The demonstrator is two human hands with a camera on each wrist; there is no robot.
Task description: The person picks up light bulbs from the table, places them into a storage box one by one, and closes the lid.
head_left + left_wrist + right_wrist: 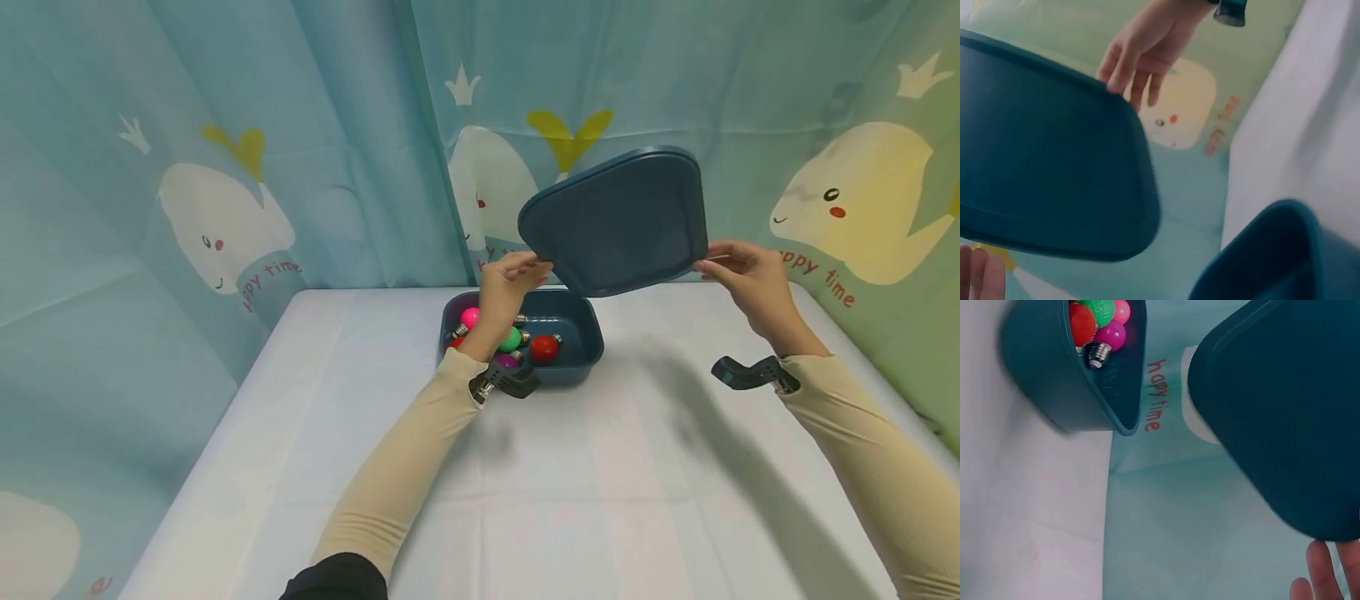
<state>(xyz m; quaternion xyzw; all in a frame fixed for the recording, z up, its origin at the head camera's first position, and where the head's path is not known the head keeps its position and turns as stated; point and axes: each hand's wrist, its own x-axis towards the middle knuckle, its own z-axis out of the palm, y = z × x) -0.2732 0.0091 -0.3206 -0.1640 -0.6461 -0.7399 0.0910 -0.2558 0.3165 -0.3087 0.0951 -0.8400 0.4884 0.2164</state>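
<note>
A dark blue lid (618, 225) is held tilted above and behind a dark blue plastic bin (581, 367). My left hand (501, 302) holds its lower left edge by the fingertips; the left thumb's contact is hard to make out. At the lower right corner, my right hand (753, 287) pinches the lid between thumb and fingers. Round coloured light bulbs with metal screw bases lie in the bin, among them a red bulb (543, 348), a green bulb (1101, 309) and a purple bulb (1112, 335). My left forearm and hand hide part of the bin's left side.
Under the bin spreads a table with a white cloth (360, 375). Behind it hangs a blue-green curtain (352, 208) printed with whales. Each wrist wears a black strap, the left strap (513, 381) just in front of the bin.
</note>
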